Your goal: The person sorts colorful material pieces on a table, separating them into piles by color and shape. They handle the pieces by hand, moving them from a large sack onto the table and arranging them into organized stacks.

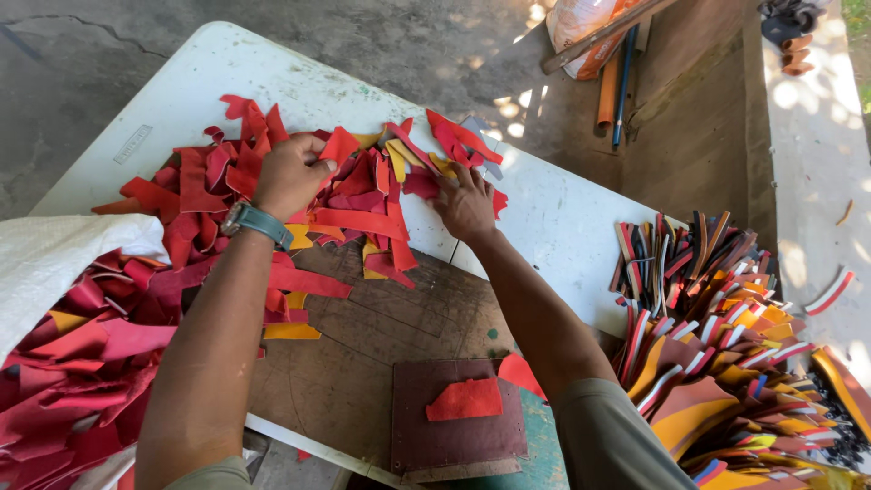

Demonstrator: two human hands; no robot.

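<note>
the left hand was curled, its fingers closed on a red leather scrap at the top of the heap of red and yellow offcuts, which lay spread over the white table and onto a brown wooden board. a teal-strapped wristwatch sat on that wrist. the right hand lay palm down on the heap's right side, fingers spread among the scraps by a yellow piece; whether it gripped anything could not be told. at the left, a white sack spilled more red pieces. nearer the person, a dark brown square pad carried one red cutout. to the right stood a stack of layered multicoloured strips.
</note>
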